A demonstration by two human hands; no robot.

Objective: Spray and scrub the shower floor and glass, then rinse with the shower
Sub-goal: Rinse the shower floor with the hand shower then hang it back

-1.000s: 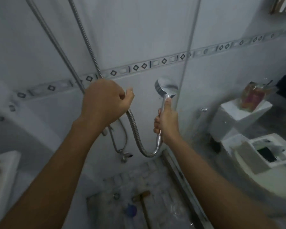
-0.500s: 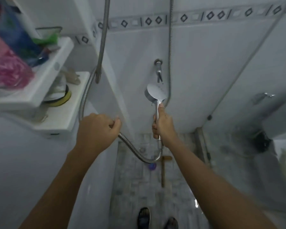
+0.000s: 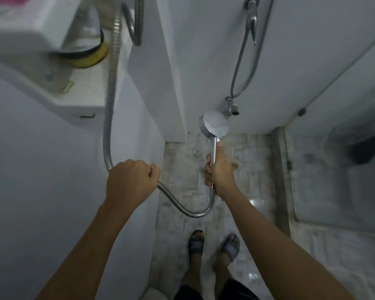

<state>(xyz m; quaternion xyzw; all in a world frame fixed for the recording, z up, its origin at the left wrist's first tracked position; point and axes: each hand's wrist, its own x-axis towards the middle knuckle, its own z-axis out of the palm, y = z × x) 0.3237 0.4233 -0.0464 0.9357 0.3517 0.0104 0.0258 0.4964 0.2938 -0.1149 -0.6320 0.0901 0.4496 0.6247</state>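
Observation:
My right hand point(image 3: 220, 169) grips the chrome handle of the shower head point(image 3: 214, 126), whose round face points away toward the back wall. My left hand point(image 3: 131, 180) is closed around the ribbed metal hose point(image 3: 108, 105), which loops down between my hands and up past the shelf. The shower floor point(image 3: 182, 161) of pale wet tiles lies below. The glass panel point(image 3: 338, 118) stands at the right, with its sill point(image 3: 278, 169) running along the floor. No water is visible coming from the head.
A white wall shelf point(image 3: 82, 94) at upper left holds a yellow-rimmed round item point(image 3: 89, 57). A tap point(image 3: 252, 20) and a second hose with a valve point(image 3: 232, 107) hang on the back wall. My feet in dark sandals point(image 3: 213, 245) stand on the floor. A dark bin point(image 3: 366, 150) sits beyond the glass.
The view has tilted down from the wall to the floor and my feet. Both hands keep their grips and have lowered, the shower head now near floor level in view.

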